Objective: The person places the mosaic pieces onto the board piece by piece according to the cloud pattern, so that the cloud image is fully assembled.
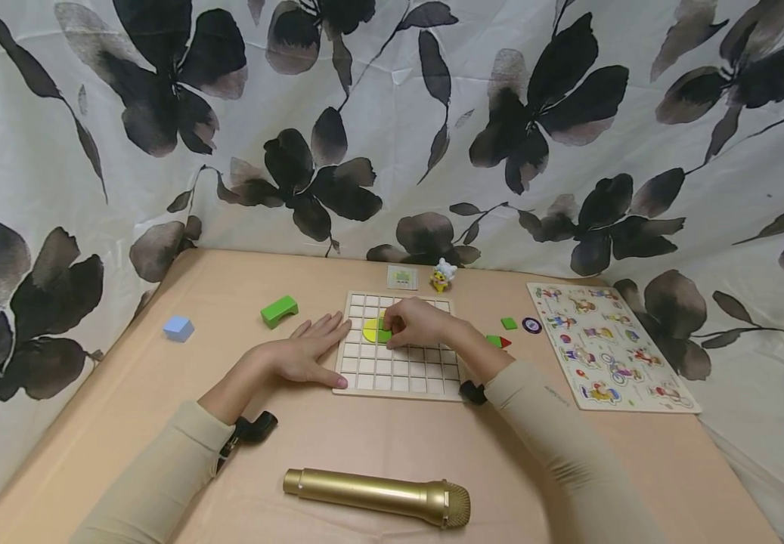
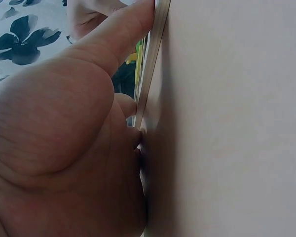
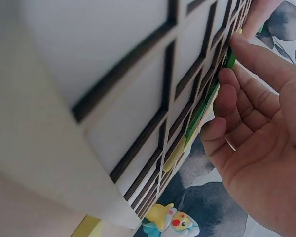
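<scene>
A white board with a dark grid point(image 1: 392, 384) lies on the table in front of me. My left hand point(image 1: 296, 357) rests flat at its left side, fingers straight and spread, with the thumb on the board's near left corner. Over the middle of the grid, my right hand point(image 1: 419, 321) pinches a small green tile point(image 3: 231, 58) between thumb and fingertips, right at the board's surface. Beside it a yellow piece point(image 1: 369, 330) lies on the grid, partly covered by green. Another strip of green point(image 3: 196, 118) shows on the board below the fingers in the right wrist view.
Behind the board are a small card point(image 1: 401, 277) and a toy figure point(image 1: 442, 275). Left lie a green arch block point(image 1: 279, 310) and blue block point(image 1: 178, 329). Right are a green square point(image 1: 509, 323), a dark disc point(image 1: 531, 326) and a picture board point(image 1: 571, 370). A gold microphone point(image 1: 364, 487) lies nearest.
</scene>
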`<state>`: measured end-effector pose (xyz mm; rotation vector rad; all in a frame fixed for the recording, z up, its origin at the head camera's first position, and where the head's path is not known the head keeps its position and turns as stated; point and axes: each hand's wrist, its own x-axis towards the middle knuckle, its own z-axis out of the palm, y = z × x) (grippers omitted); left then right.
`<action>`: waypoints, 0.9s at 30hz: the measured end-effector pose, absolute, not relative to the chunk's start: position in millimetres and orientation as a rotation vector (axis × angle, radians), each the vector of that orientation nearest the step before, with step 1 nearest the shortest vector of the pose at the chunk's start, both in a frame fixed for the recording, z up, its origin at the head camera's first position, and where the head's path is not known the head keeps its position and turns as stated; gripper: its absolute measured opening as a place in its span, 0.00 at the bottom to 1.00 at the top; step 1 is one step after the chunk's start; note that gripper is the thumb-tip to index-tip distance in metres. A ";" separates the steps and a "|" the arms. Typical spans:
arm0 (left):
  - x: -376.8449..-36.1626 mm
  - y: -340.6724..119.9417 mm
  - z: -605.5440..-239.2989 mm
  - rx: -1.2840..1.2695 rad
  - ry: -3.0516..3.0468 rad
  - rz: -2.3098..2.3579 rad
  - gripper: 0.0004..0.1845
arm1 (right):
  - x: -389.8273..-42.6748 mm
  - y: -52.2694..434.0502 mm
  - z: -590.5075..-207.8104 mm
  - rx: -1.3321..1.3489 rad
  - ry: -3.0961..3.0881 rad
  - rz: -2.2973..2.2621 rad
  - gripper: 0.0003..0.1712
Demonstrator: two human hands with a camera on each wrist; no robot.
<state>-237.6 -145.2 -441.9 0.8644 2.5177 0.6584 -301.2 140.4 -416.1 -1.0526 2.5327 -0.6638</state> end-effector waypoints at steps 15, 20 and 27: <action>-238.4 -143.5 -441.8 0.855 2.542 0.599 0.62 | -288.0 176.8 -395.5 -1.057 2.639 -0.966 0.19; -239.1 -143.6 -442.2 0.849 2.549 0.585 0.62 | -280.8 209.0 -384.0 -0.946 2.722 -1.106 0.21; -238.1 -142.9 -442.1 0.840 2.552 0.569 0.62 | -285.9 264.7 -384.1 -0.812 2.851 -1.046 0.20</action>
